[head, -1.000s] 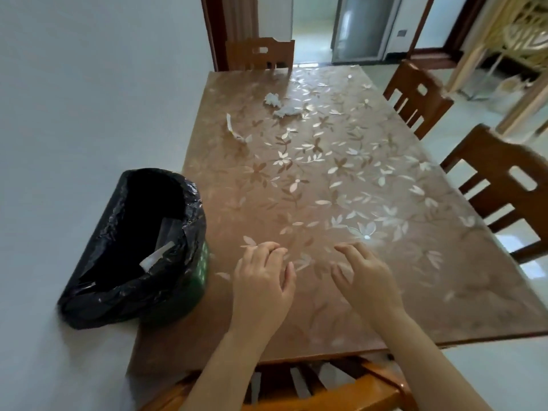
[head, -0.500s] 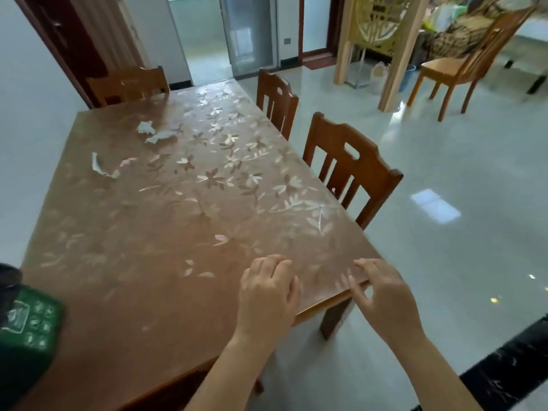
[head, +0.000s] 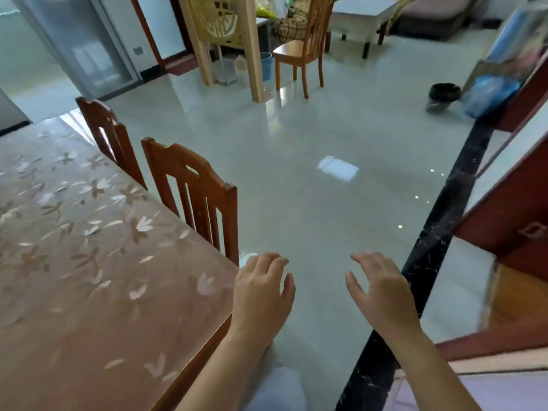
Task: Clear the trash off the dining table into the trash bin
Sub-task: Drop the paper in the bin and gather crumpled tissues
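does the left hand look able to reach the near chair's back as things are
Probably yes. The left hand hovers open just off the table corner, and the near chair back stands close ahead of its fingers with nothing between.

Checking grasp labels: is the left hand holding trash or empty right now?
Empty. The left hand is at the table edge, fingers relaxed and slightly apart, with nothing visible in them.

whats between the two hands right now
Only bare, shiny floor, seen in the head view, lies between the left hand and the right hand; both hands are empty.
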Demonstrator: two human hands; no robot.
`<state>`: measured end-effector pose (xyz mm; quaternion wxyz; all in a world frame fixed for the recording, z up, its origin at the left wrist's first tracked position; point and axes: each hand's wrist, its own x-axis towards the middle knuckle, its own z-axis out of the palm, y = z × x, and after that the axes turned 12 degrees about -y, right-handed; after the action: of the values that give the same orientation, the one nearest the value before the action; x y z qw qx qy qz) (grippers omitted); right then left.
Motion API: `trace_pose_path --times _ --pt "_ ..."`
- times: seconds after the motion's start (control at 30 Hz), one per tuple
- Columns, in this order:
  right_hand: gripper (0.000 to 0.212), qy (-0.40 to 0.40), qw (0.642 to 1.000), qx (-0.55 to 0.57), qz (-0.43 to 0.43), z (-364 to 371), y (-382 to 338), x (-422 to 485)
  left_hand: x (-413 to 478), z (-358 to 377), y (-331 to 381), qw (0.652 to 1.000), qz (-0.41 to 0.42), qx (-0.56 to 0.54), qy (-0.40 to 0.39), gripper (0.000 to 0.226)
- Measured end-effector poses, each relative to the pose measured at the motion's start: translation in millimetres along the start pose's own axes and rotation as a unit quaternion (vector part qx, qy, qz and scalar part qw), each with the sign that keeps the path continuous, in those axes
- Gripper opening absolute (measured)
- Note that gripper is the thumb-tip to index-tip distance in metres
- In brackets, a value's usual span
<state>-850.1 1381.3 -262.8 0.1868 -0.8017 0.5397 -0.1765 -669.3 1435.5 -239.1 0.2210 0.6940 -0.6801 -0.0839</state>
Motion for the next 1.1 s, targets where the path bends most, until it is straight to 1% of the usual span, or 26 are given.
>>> trace_pose_path --times 0.2,0.3,0.47,0.63,0.77,0.9,1.1 --pt "0.028 0.015 0.999 -0.013 0.044 -18.4 48.4 64.8 95.1 42.2 18.6 0.999 0.033 -0.034 -0.006 0.018" --pt "0.028 0.011 0.999 -0.029 0.040 -23.8 67.8 124.5 153.9 59.7 13.5 0.999 0.040 -0.033 -0.001 0.019" --pt "0.028 -0.021 0.998 -0.050 0.023 -31.6 81.3 238.5 257.9 65.3 -10.8 0.999 0.014 -0.042 0.013 0.020" --pt "0.028 -0.041 0.997 -0.058 -0.021 -31.5 79.8 339.8 342.8 59.8 -45.7 0.998 -0.025 -0.031 0.056 0.021" --pt "0.027 -0.055 0.996 -0.043 -0.046 -22.1 77.8 402.0 372.4 63.4 -74.9 0.996 -0.075 -0.015 0.052 0.015" --pt "0.026 -0.076 0.992 -0.028 -0.093 -5.3 75.9 478.9 417.1 69.1 -103.0 0.992 -0.120 0.006 0.048 0.016" --pt "0.025 -0.096 0.982 -0.016 -0.162 12.1 75.0 619.8 540.4 61.9 -140.7 0.981 -0.164 0.032 0.095 0.019"
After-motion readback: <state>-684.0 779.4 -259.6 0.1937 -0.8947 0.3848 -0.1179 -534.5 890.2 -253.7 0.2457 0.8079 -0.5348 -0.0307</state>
